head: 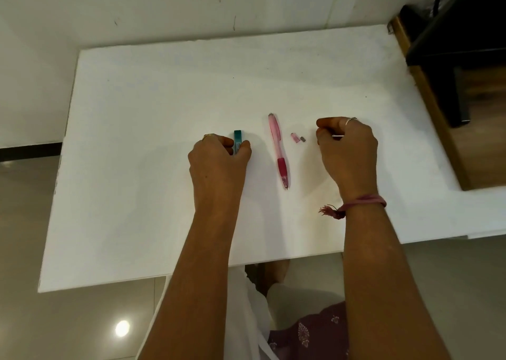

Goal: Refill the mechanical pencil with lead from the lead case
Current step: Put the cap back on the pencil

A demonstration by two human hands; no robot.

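On the table (137, 195), left of the pencil (278, 151), the case (237, 140) is pinched by the left hand (219, 162); a lead seems held in the right hand (347, 146), needing insertion next.

Bare table (164, 91) is lying open ahead; between the hands, only the pencil (278, 149) and small cap pieces (298, 138) are blocking passage.

Surroundings beyond the white table (164, 223)
A dark chair (451, 45) is standing off the table's far right corner; glossy floor tiles (41, 318) are reflecting a light
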